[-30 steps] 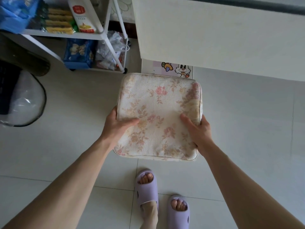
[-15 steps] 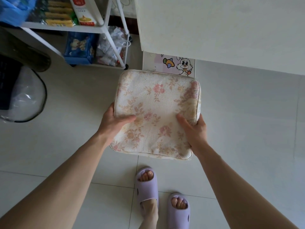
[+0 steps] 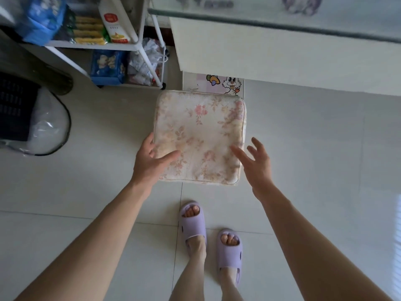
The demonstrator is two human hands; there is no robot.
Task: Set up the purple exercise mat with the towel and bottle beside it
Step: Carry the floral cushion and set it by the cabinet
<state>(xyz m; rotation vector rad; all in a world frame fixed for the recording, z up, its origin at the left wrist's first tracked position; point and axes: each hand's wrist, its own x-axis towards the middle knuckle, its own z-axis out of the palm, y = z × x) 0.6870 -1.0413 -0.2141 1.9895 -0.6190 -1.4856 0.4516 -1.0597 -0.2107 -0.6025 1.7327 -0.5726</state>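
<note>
A folded towel [image 3: 199, 131], cream with pink flowers, lies flat below me over the pale tiled floor; I cannot tell whether it rests on the tiles. My left hand [image 3: 149, 161] is at its near left corner, fingers spread, thumb over the cloth. My right hand [image 3: 256, 164] hovers at its near right corner with fingers apart, holding nothing. No purple mat and no bottle are in view.
A white wheeled rack [image 3: 138, 46] with snack packs stands at the back left. A cream cabinet [image 3: 260, 51] juts out at the back right. A black basket with a clear plastic cover [image 3: 43, 127] sits on the left. My feet in purple slippers [image 3: 192, 222] stand just behind the towel.
Both hands held the towel by its near corners before. Now the fingers have opened and let it go, and the towel sits lower.
</note>
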